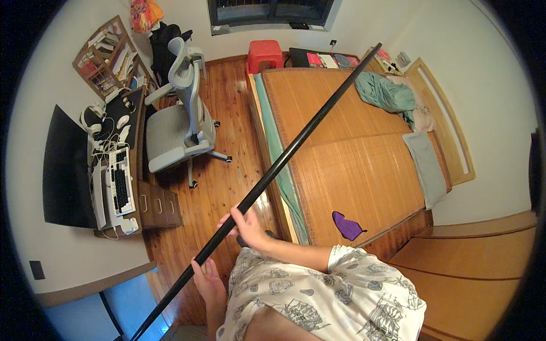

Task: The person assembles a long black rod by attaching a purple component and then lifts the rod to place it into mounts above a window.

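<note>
A long black pole [284, 157] runs slantwise from the lower left, across the floor and over the bed, to the upper right. My right hand [250, 230] grips it a little below its middle, thumb up against the shaft and fingers behind it. Lower down the shaft, my left hand [209, 279] holds the pole too, its fingers partly hidden by it. The pole's far end rises in view beside the head of the bed; its lower end leaves the picture at the bottom left.
The bed [352, 165] carries a woven mat, a purple cloth item [347, 226], a grey pillow [425, 170] and a green blanket [387, 94]. To the left are an office chair [176, 133] and a desk with a monitor [67, 170] and keyboard [120, 182]. A red stool [264, 55] stands behind.
</note>
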A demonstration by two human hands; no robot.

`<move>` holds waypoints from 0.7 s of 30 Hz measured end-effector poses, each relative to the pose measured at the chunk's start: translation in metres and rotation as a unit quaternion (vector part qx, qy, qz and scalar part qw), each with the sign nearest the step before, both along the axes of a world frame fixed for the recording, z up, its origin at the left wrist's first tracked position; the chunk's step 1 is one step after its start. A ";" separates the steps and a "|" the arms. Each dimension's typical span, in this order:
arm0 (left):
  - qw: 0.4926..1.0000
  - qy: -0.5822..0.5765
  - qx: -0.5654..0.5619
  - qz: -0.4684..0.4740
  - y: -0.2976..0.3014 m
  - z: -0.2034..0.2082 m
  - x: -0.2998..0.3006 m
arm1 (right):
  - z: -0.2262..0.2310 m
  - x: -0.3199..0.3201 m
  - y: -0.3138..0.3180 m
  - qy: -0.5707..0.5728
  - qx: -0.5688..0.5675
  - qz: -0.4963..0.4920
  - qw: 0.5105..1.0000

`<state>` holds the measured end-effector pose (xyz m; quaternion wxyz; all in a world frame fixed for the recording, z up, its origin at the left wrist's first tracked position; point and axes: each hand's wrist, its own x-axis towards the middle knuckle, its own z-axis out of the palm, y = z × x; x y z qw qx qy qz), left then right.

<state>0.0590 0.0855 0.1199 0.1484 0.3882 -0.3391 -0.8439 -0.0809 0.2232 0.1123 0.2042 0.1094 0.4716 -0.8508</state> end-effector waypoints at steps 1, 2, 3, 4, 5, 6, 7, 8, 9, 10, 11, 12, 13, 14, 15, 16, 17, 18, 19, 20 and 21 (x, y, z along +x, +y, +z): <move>0.999 0.009 -0.026 -0.017 0.002 0.000 -0.003 | -0.001 -0.010 0.004 0.008 -0.013 -0.003 1.000; 0.999 0.012 -0.024 -0.019 0.000 0.000 -0.004 | 0.001 -0.022 0.011 0.017 -0.025 -0.005 1.000; 0.999 0.017 -0.020 -0.028 -0.004 0.001 -0.004 | 0.005 -0.035 0.016 0.027 -0.026 0.003 0.999; 0.999 0.020 -0.014 -0.040 -0.007 0.004 -0.004 | 0.011 -0.048 0.024 0.035 -0.026 0.009 0.999; 0.999 0.020 -0.011 -0.041 -0.012 0.010 -0.002 | 0.017 -0.062 0.035 0.043 0.007 0.023 0.999; 0.999 0.035 -0.022 0.001 -0.018 0.019 0.000 | 0.023 -0.077 0.045 0.051 0.038 0.040 0.997; 0.997 0.049 -0.037 0.049 -0.026 0.024 0.003 | 0.025 -0.093 0.054 0.049 0.043 0.035 0.997; 0.996 0.048 -0.040 0.057 -0.036 0.023 0.009 | 0.025 -0.110 0.064 0.046 0.048 0.032 0.997; 0.993 0.082 -0.049 0.072 -0.050 0.008 0.021 | 0.026 -0.125 0.077 0.046 0.054 0.004 0.997; 0.988 0.113 -0.058 0.087 -0.063 -0.001 0.032 | 0.029 -0.140 0.092 0.044 0.060 -0.024 0.997; 0.983 0.169 -0.054 0.052 -0.074 -0.008 0.041 | 0.035 -0.153 0.108 0.034 0.066 -0.044 0.996; 0.983 0.167 -0.054 0.061 -0.074 -0.003 0.045 | 0.043 -0.167 0.120 0.025 0.070 -0.059 0.995; 0.984 0.152 -0.068 0.064 -0.072 0.011 0.048 | 0.051 -0.178 0.131 0.025 0.081 -0.080 0.993; 0.985 0.138 -0.081 0.069 -0.070 0.024 0.049 | 0.058 -0.191 0.140 0.025 0.092 -0.100 0.990; 0.984 0.154 -0.068 0.064 -0.069 0.034 0.048 | 0.062 -0.204 0.151 0.036 0.093 -0.124 0.987; 0.983 0.154 -0.070 0.068 -0.069 0.036 0.047 | 0.064 -0.218 0.162 0.046 0.092 -0.147 0.984; 0.978 0.176 -0.101 0.044 -0.071 0.036 0.048 | 0.067 -0.232 0.170 0.051 0.110 -0.145 0.982; 0.971 0.198 -0.132 0.018 -0.070 0.036 0.047 | 0.069 -0.247 0.180 0.055 0.129 -0.144 0.980; 0.971 0.197 -0.133 0.022 -0.065 0.043 0.040 | 0.067 -0.264 0.190 0.054 0.115 -0.153 0.980; 0.966 0.206 -0.144 0.054 -0.060 0.055 0.031 | 0.065 -0.281 0.202 0.061 0.122 -0.149 0.979; 0.960 0.216 -0.154 0.085 -0.054 0.062 0.021 | 0.063 -0.299 0.216 0.065 0.119 -0.154 0.979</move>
